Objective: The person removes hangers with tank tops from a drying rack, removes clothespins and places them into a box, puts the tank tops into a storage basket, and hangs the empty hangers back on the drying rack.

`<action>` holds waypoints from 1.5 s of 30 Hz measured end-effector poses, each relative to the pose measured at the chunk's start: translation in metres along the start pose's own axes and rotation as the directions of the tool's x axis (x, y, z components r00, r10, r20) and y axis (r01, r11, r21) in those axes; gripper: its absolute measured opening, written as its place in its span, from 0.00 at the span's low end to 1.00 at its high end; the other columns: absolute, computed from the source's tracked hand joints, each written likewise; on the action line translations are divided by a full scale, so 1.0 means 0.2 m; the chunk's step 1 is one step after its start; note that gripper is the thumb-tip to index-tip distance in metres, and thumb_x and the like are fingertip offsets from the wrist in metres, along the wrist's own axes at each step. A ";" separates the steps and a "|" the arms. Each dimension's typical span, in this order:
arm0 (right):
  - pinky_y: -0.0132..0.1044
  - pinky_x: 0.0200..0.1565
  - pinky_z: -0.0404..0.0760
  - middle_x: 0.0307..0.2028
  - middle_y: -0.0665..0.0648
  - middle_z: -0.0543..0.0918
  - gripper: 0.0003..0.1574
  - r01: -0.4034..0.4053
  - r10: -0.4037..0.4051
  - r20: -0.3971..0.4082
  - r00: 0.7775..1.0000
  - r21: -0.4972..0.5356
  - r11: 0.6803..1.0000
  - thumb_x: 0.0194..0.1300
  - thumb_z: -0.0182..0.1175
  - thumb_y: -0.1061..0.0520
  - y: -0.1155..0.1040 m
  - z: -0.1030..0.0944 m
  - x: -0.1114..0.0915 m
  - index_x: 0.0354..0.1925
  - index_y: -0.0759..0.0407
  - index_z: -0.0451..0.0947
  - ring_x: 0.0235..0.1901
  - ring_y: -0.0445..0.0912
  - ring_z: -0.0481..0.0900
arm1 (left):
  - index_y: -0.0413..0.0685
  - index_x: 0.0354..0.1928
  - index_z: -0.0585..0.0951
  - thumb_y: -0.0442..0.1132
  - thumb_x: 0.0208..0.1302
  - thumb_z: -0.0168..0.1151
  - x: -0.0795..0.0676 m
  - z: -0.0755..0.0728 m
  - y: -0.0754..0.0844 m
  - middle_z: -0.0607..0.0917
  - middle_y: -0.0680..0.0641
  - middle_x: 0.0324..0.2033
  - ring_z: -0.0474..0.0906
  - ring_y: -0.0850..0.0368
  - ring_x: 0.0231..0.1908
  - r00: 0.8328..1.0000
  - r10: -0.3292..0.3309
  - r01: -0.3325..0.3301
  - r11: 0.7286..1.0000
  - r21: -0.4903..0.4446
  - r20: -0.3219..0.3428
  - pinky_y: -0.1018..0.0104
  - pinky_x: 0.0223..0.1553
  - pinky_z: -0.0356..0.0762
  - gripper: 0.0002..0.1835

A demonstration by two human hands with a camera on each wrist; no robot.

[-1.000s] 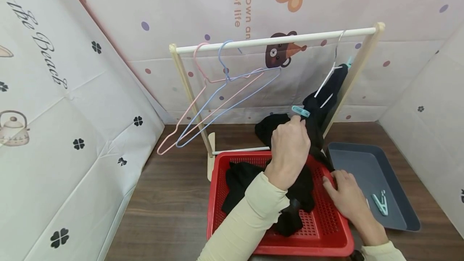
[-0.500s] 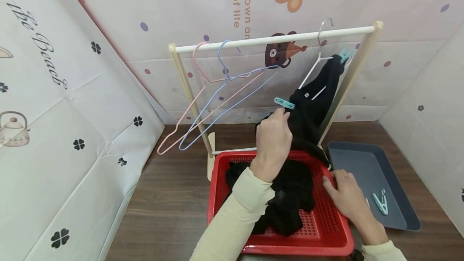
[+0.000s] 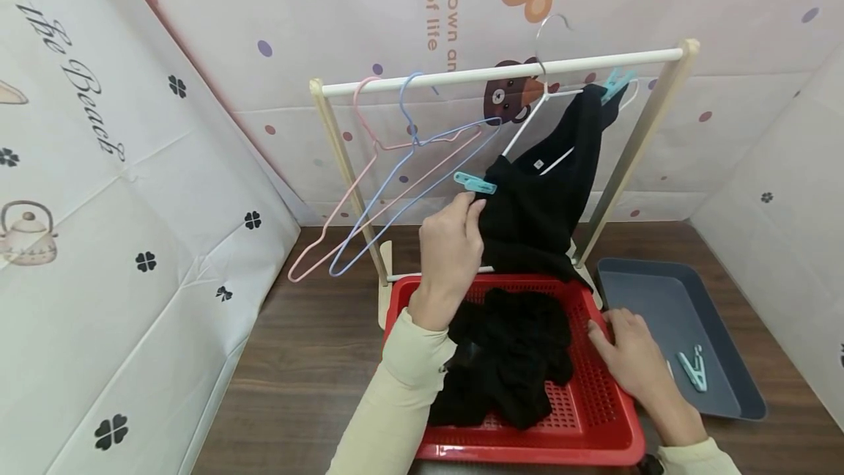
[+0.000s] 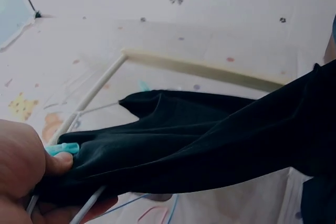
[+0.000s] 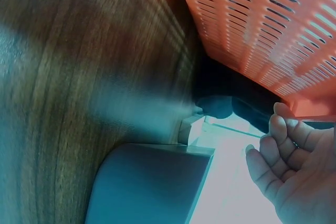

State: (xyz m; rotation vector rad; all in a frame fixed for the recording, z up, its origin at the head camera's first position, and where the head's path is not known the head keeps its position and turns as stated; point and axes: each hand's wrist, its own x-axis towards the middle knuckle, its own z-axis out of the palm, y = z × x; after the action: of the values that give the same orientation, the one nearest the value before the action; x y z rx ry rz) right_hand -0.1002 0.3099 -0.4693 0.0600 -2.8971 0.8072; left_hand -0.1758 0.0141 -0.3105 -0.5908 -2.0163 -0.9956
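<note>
In the head view my left hand [image 3: 451,255] pinches a black top [image 3: 527,204] at its near shoulder, just below a teal clothespin [image 3: 476,182]. The left wrist view shows the thumb on the cloth and fingers underneath, around the hanger's end. The top is on a white hanger [image 3: 524,127], a second teal clothespin [image 3: 615,84] at its far shoulder. The hanger's metal hook [image 3: 542,39] rises above the white rail [image 3: 606,63], its shank crossing in front. My right hand [image 3: 629,350] rests loosely at the right rim of a red basket [image 3: 537,453], fingers relaxed.
More black cloth [image 3: 508,358] lies in the basket. Pink [image 3: 356,185] and blue [image 3: 395,167] hangers hang at the rail's left. A grey tray [image 3: 659,292] holding a clothespin [image 3: 692,369] stands at right. The rack's wooden right post [image 3: 633,160] is close to the top.
My left hand has moved left and up, drawing the hanger and black top away from the right post. The hook has risen higher above the rail. The right hand stays put.
</note>
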 end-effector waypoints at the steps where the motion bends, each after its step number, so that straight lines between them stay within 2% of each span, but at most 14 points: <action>1: 0.45 0.32 0.75 0.36 0.60 0.77 0.19 0.000 0.000 -0.001 1.000 0.001 1.000 0.81 0.55 0.51 0.00 0.00 0.00 0.45 0.69 0.76 0.41 0.56 0.71 | 0.32 0.44 0.85 0.31 0.77 0.64 0.00 -0.02 -0.01 0.87 0.41 0.26 0.83 0.50 0.23 1.000 0.013 -0.013 1.000 0.001 -0.008 0.63 0.26 0.81 0.07; 6: 0.44 0.30 0.75 0.36 0.60 0.76 0.19 -0.015 0.015 0.006 1.000 0.006 1.000 0.82 0.55 0.50 0.00 0.00 0.00 0.45 0.68 0.75 0.39 0.55 0.71 | 0.33 0.41 0.85 0.31 0.76 0.64 0.00 -0.11 -0.06 0.85 0.43 0.24 0.78 0.51 0.21 0.996 0.085 -0.085 0.996 0.022 -0.039 0.57 0.25 0.78 0.07; 10: 0.44 0.30 0.76 0.36 0.60 0.76 0.20 -0.023 0.023 0.012 1.000 0.011 1.000 0.82 0.55 0.50 0.00 0.00 0.00 0.45 0.68 0.75 0.39 0.55 0.71 | 0.33 0.41 0.85 0.31 0.76 0.65 -0.01 -0.19 -0.10 0.84 0.43 0.24 0.75 0.51 0.19 0.991 0.121 -0.120 0.993 0.025 -0.053 0.56 0.24 0.77 0.06; 16: 0.44 0.30 0.76 0.36 0.61 0.76 0.19 -0.022 0.022 0.006 1.000 0.019 1.000 0.81 0.55 0.51 0.00 0.00 0.01 0.45 0.68 0.75 0.39 0.55 0.72 | 0.33 0.40 0.85 0.30 0.74 0.67 -0.06 -0.30 -0.16 0.87 0.41 0.28 0.78 0.51 0.21 0.988 0.145 -0.145 0.989 0.011 -0.053 0.56 0.27 0.81 0.05; 23: 0.44 0.29 0.78 0.38 0.62 0.76 0.19 -0.027 0.027 0.014 1.000 0.036 0.999 0.81 0.55 0.51 0.00 0.00 0.01 0.46 0.69 0.74 0.40 0.56 0.72 | 0.34 0.40 0.86 0.26 0.69 0.69 -0.11 -0.46 -0.21 0.87 0.42 0.29 0.72 0.54 0.22 0.984 0.173 -0.174 0.985 -0.006 -0.052 0.59 0.25 0.73 0.01; 30: 0.45 0.30 0.77 0.37 0.62 0.77 0.19 -0.024 0.024 -0.001 1.000 0.027 0.999 0.81 0.56 0.51 0.00 0.00 0.01 0.45 0.68 0.75 0.39 0.56 0.72 | 0.34 0.42 0.87 0.27 0.70 0.70 -0.14 -0.58 -0.24 0.89 0.42 0.32 0.69 0.55 0.21 0.982 0.184 -0.183 0.983 0.008 -0.038 0.63 0.25 0.70 0.02; 36: 0.43 0.28 0.77 0.37 0.61 0.76 0.19 -0.031 0.031 -0.002 1.000 0.034 0.999 0.81 0.56 0.51 0.00 0.00 0.00 0.45 0.69 0.76 0.38 0.55 0.72 | 0.35 0.41 0.87 0.25 0.68 0.70 -0.20 -0.58 -0.27 0.85 0.45 0.28 0.64 0.57 0.20 0.981 0.193 -0.193 0.981 -0.034 -0.009 0.66 0.23 0.63 0.03; 45: 0.45 0.31 0.75 0.37 0.61 0.77 0.18 0.009 -0.008 -0.037 0.999 0.032 0.999 0.81 0.56 0.52 0.00 0.01 0.00 0.45 0.69 0.77 0.37 0.55 0.72 | 0.37 0.36 0.85 0.21 0.62 0.72 -0.38 -0.50 -0.34 0.82 0.48 0.24 0.65 0.62 0.19 0.988 0.134 -0.126 0.986 -0.111 0.071 0.70 0.22 0.65 0.07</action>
State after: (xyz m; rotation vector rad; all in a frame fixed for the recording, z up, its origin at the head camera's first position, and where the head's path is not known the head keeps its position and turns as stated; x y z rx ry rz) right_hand -0.1005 0.3091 -0.4702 0.0598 -2.8482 0.8443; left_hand -0.1324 -0.1113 -0.3648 -0.8199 -1.9739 -1.0186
